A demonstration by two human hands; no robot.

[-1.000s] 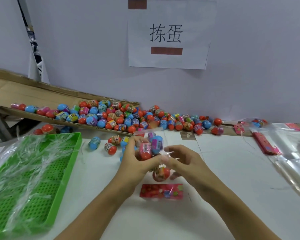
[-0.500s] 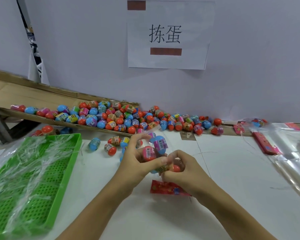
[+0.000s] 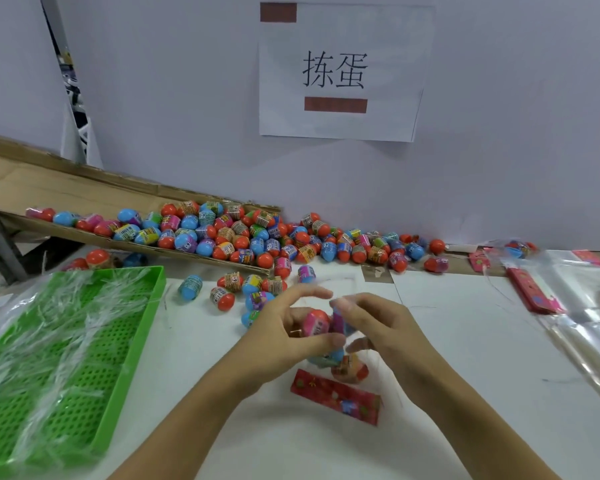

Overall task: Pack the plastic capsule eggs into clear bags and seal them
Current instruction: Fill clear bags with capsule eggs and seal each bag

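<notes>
Both hands meet over the white counter (image 3: 465, 341), just in front of the loose pile of capsule eggs (image 3: 257, 237) along the wall. The left hand (image 3: 274, 336) curls thumb and fingers around a pink egg (image 3: 314, 322) inside a clear bag (image 3: 340, 344), and the right hand (image 3: 387, 332) pinches the film near the bag's upper end. Judging by this, the step in hand is settling the eggs and closing the bag; it calls for keeping the eggs pushed toward the red header card (image 3: 336, 396) at the bottom, holding the film taut, and keeping the mouth free of eggs before sealing. The bag's film is nearly invisible, the fingertips are blurred, and the egg count and any sealing strip cannot be made out.
</notes>
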